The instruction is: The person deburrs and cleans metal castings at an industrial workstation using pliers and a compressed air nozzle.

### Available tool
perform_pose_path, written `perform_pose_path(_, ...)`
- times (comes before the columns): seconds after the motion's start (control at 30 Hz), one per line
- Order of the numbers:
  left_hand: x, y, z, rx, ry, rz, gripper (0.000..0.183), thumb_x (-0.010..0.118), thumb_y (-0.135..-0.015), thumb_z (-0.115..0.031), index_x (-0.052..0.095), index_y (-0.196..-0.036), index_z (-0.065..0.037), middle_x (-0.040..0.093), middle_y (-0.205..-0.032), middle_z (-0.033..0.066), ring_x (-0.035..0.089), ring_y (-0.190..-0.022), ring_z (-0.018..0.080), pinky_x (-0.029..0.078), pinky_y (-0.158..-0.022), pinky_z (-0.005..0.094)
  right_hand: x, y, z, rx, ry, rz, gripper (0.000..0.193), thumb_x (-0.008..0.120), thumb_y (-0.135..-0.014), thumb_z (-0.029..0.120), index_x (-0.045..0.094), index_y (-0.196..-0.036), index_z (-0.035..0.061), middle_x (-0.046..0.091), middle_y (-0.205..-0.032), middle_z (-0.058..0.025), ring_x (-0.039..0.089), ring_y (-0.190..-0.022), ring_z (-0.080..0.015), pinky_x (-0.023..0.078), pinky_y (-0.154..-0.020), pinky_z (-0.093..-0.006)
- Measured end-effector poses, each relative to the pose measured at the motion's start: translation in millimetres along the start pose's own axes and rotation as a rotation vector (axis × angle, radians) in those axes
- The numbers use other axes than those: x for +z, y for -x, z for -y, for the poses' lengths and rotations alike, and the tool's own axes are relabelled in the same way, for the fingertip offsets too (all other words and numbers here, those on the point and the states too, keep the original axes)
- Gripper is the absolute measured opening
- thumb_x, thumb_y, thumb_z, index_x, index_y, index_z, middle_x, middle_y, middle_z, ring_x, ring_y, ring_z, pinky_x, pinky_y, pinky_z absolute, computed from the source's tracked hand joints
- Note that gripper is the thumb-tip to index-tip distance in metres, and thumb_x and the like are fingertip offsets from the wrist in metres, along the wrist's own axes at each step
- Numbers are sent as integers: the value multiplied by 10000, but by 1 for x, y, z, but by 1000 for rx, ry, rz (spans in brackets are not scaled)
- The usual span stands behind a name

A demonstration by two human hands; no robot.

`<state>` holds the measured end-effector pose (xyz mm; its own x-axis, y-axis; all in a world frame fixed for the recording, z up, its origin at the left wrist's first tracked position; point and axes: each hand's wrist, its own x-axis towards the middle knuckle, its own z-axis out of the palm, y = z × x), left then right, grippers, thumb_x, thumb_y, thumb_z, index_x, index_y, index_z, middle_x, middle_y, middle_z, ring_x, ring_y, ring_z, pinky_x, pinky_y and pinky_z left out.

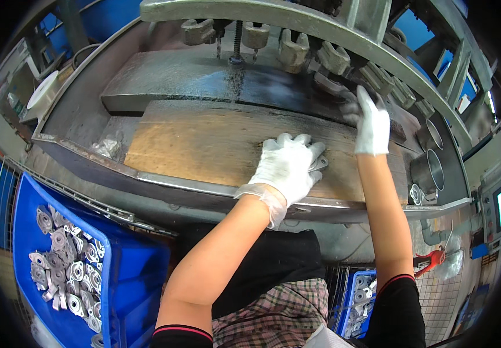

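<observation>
My left hand [288, 165], in a white glove, lies over a small grey flanged metal casting [322, 162] on the wooden board [192, 139]. Its fingers curl around the part and cover most of it. Farther right, my gloved right hand [372, 124] is raised above the board's far edge, close to the dark metal fixtures under the machine. One of its digits points up. The other fingers are smeared by motion, and whether they hold anything is not visible.
A blue bin [108, 261] of similar castings stands at lower left, and a smaller blue crate [349, 296] of parts at lower right. Above the board a curved metal beam [297, 20] carries several clamp-like blocks. Metal cups [427, 171] stand at the tray's right end.
</observation>
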<state>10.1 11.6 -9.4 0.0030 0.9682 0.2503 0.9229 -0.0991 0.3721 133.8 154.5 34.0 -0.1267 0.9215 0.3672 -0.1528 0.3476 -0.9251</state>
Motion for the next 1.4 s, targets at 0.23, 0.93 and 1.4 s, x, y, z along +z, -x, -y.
perform_pose_path(0.23,8,0,4,57,-32,-116,466,640,-831,-386,606,-1239,-163,573,-1271,73,550,-1094,309,446,-897,484,41,-4,-9,9,26,39,381,596,-915,249,540,-1155,-41,695,-957,-154,647,-687,-201,497,-606,-302)
perform_pose_path(0.93,23,-7,10,36,-74,-114,354,600,-855,-326,626,-1139,-116,626,-1137,128,570,-1078,328,438,-886,479,122,1,-48,-344,444,246,344,595,-912,304,644,-945,-35,676,-790,-117,627,-652,-173,494,-642,-327)
perform_pose_path(1.4,-3,-4,-9,18,-74,-58,451,655,-811,-408,647,-1174,-141,620,-1226,114,580,-1089,377,452,-920,509,55,6,-3,-66,533,298,384,601,-902,363,648,-1090,32,665,-1030,-230,640,-949,-400,492,-827,-456)
